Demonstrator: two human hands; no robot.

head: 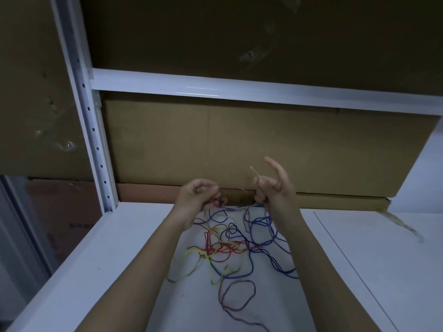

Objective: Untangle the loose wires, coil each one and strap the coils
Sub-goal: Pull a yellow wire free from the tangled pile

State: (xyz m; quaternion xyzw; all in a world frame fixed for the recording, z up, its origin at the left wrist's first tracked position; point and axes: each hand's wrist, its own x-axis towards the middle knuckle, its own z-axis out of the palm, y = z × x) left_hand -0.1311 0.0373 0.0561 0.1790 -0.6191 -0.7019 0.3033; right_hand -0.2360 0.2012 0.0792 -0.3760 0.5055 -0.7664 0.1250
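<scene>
A tangle of loose wires (230, 245) in blue, red, yellow and purple lies on the white shelf (115, 248) between my forearms. My left hand (196, 195) is raised above the pile and grips a small bunch of reddish wire loops. My right hand (273, 185) pinches a pale wire whose frayed end (254, 171) sticks up above the thumb, with the index finger pointing upward. Strands hang from both hands down into the pile. A purple loop (237, 295) lies nearest to me.
Brown cardboard (239, 144) stands against the back of the shelf. A white metal upright (93, 140) with holes rises at the left, and a white crossbeam (239, 89) runs overhead. A seam (347, 264) splits the shelf surface on the right.
</scene>
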